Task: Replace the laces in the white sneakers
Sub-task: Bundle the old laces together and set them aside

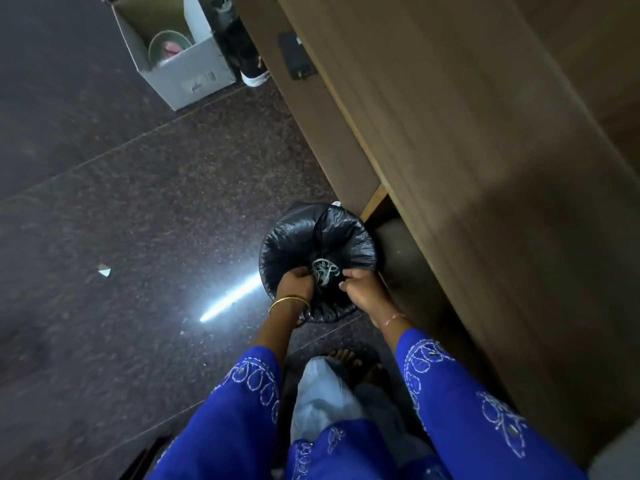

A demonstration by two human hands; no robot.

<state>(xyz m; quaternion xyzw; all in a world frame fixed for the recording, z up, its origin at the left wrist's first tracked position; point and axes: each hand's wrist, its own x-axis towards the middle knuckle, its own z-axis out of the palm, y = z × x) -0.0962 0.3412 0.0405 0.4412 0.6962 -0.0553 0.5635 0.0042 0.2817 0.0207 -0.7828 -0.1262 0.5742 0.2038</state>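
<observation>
Over the bin [277,244], left hand [294,284] and right hand [358,284] curl around laces [323,271].

There is only one view, from a camera worn on the person's head, which looks steeply down at the dark floor [131,209] from standing height. It is tilted, so the wooden desk [467,140] runs diagonally along the right side. The lined bin [294,233] lies near the centre, while the blue sleeves [460,403] are nearest the lens.
</observation>
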